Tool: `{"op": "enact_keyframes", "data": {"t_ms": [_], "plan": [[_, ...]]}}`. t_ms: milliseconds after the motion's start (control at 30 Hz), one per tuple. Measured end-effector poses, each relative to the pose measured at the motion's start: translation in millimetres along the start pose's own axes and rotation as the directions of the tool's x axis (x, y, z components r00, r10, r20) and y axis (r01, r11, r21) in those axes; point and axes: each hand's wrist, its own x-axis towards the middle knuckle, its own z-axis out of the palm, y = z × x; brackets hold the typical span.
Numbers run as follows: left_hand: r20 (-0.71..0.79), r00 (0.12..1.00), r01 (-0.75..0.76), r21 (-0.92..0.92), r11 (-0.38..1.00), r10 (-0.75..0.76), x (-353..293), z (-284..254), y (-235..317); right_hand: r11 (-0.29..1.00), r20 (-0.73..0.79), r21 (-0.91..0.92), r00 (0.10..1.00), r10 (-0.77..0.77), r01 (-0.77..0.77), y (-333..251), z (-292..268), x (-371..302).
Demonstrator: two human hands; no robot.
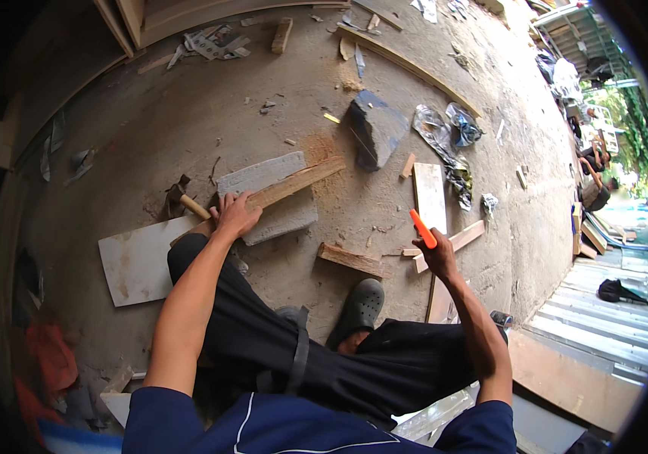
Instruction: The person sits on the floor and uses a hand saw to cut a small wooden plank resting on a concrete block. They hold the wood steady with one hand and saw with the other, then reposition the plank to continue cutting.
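A length of wood (301, 181) lies slantwise across a grey concrete block (286, 219). My left hand (237, 214) is closed over the wood's near left part, fingers bent around its edge. Beside those fingers rests a hammer (195, 207) with a pale wooden handle. Off to the right, my right hand (439, 256) is raised above the floor, closed on a bright orange object (423, 228), perhaps a tool handle. Its lower part is hidden in my fist, so its kind is unclear. Sawdust (331, 147) covers the floor around the wood's far end.
A white board (138, 261) lies left of my knee. Ahead sits a broken dark-blue-faced slab (377, 129), near crumpled plastic (437, 132). A short wood offcut (354, 259) lies before my shoe (359, 306). Wood strips (456, 244) and a white plank (430, 193) are at right.
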Motion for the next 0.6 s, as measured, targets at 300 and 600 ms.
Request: {"op": "enact_keyframes", "data": {"t_ms": [300, 600], "plan": [[-0.104, 0.993, -0.061, -0.039, 0.997, 0.056, -1, 6, -6, 0.945, -0.005, 0.326, 0.999, 0.036, -0.033, -80, -43, 33], [-0.172, 0.978, 0.109, -0.043, 0.993, -0.115, -2, 14, -7, 0.699, -0.041, 0.715, 0.998, 0.039, 0.003, -160, 142, -1]]}}
